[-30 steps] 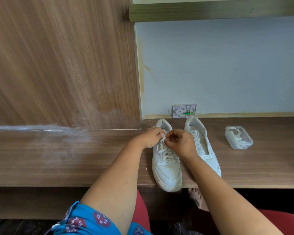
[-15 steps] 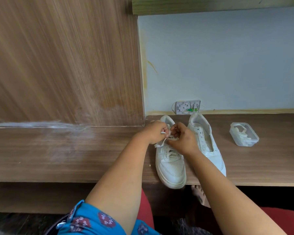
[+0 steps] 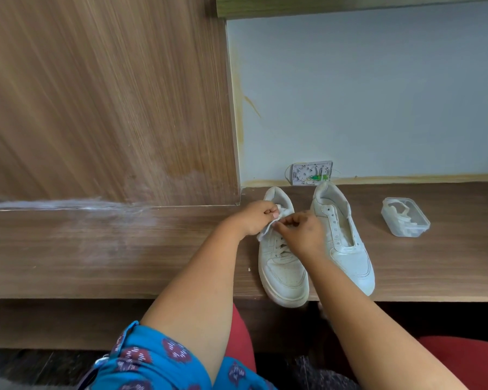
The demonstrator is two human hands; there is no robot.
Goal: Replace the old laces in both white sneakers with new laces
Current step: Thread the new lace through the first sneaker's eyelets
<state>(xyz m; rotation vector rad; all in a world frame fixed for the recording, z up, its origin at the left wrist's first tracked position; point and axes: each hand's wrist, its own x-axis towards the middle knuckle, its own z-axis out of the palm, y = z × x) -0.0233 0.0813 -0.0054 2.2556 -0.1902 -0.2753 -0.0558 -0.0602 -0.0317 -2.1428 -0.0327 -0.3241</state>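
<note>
1. two white sneakers stand side by side on a wooden shelf (image 3: 96,249), toes toward the person, heels near the pale wall.
2. the left sneaker (image 3: 282,266) carries a white lace (image 3: 278,247) threaded through its lower eyelets; its toe overhangs the shelf's front edge.
3. the right sneaker (image 3: 347,243) shows bare eyelets, with no lace visible in them.
4. left hand (image 3: 255,218): fingers curled, pinching a white lace end at the upper part of the left sneaker, beside its collar.
5. right hand (image 3: 302,230): fingers curled over the same sneaker's upper eyelets, fingertips pinching the lace; both hands nearly touching.
6. a clear plastic container (image 3: 405,217) sits on the shelf to the right of the sneakers, well apart, holding pale strips; whether these are laces cannot be told.
7. a small white wall box (image 3: 312,173) is mounted just behind the sneakers.
</note>
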